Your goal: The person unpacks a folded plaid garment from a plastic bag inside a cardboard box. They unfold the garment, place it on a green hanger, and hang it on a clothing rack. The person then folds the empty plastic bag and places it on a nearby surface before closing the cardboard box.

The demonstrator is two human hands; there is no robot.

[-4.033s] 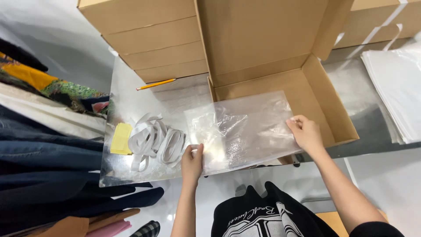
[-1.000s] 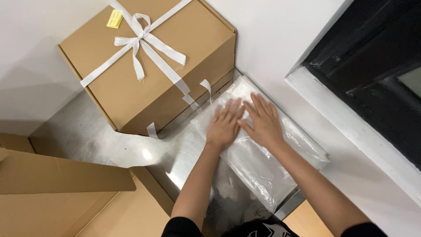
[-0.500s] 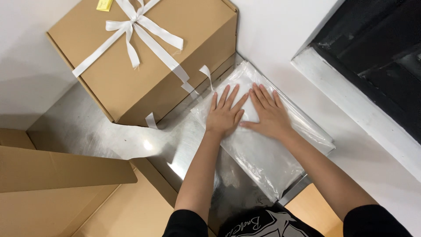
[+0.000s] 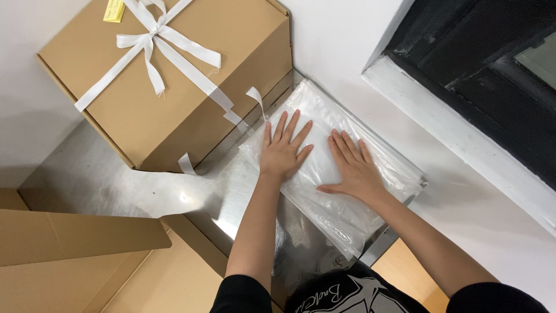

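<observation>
A stack of clear plastic bags [image 4: 347,214] lies on the shiny metal table [image 4: 116,179] near its right corner. My left hand [image 4: 284,148] rests flat on the upper part of the stack, fingers spread. Beside it, my right hand [image 4: 353,168] presses flat on the same stack, fingers together and thumb out. Neither hand grips anything. Just left of the bags stands a closed cardboard box [image 4: 168,75] tied with a white ribbon [image 4: 156,49] and carrying a small yellow tag [image 4: 114,10].
An open cardboard box flap [image 4: 75,235] sticks in at the lower left. A white wall [image 4: 347,40] runs behind the table, with a dark window frame [image 4: 480,75] at the upper right. A wooden surface [image 4: 405,278] shows below the table corner.
Four seconds ago both hands held a clear bag over an open box. Since then the view has turned to the ribboned box, and over the last second the hands have stayed flat on the stack.
</observation>
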